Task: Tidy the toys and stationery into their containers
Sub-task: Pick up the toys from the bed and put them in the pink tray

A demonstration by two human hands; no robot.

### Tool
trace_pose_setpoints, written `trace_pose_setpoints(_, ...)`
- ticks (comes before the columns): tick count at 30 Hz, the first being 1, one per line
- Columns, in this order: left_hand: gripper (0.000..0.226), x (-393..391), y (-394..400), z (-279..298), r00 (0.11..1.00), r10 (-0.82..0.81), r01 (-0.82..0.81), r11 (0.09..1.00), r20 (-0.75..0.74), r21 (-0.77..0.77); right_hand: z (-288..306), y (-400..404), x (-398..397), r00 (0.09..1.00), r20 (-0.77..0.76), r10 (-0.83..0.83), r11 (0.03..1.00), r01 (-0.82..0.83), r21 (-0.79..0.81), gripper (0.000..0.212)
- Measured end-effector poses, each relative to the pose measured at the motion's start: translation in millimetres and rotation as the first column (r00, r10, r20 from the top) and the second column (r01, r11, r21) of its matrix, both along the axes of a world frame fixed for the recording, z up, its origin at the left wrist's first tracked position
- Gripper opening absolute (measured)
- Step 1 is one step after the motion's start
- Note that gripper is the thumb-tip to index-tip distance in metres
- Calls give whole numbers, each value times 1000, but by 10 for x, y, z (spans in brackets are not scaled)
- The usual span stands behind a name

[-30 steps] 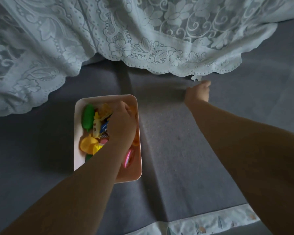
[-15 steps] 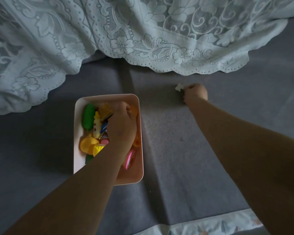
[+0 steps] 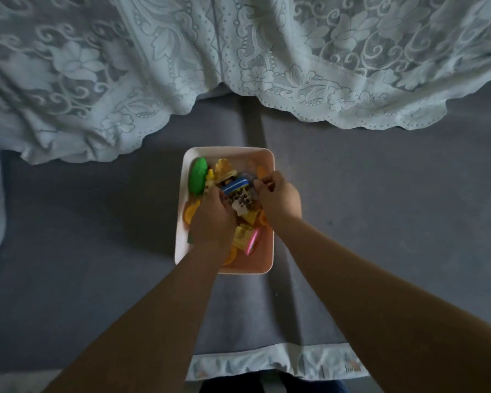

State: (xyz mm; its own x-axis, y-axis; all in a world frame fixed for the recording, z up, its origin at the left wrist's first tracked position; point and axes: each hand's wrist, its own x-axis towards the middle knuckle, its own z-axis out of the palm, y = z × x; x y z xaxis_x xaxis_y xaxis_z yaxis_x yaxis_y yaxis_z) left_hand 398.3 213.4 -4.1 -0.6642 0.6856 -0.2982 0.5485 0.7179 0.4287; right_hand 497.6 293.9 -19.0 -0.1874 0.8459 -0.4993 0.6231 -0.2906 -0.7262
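A pink rectangular tray (image 3: 268,252) sits on the grey mat, filled with small plastic toys: a green oval piece (image 3: 197,178), a blue striped piece (image 3: 234,186), yellow pieces (image 3: 243,234) and a pink ring (image 3: 253,241). My left hand (image 3: 211,222) lies knuckles-up on the pile, fingers curled down among the toys and hidden. My right hand (image 3: 279,199) hovers over the tray's right side, fingertips curled together next to the blue piece. A small white piece (image 3: 240,209) shows between the two hands. Whether either hand holds anything is hidden.
A white lace cloth (image 3: 295,66) hangs across the whole far side, its hem close behind the tray. Grey mat (image 3: 380,222) spreads to the left and right. A patterned white border strip (image 3: 281,361) runs along the near edge.
My right hand picked a small white piece off the mat near the lace hem and swung left over the tray. The view shifted, so the tray now sits centred. My left hand stayed in the tray.
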Motion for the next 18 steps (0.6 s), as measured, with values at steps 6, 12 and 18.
trace_pose_setpoints(6,19,-112,-437,47,996,91,-90,993,11,-71,-36,-250,-129,954,288,-89,996,81,40,13)
trace_pose_setpoints(12,24,-279,-926,41,981,178,-167,976,70,-140,-160,-418,-45,873,482,74,996,-37,-87,27)
trace_pose_setpoints(18,21,-429,-1403,38,978,199,-193,977,67,-94,-129,-756,-101,844,476,247,969,-209,-131,29)
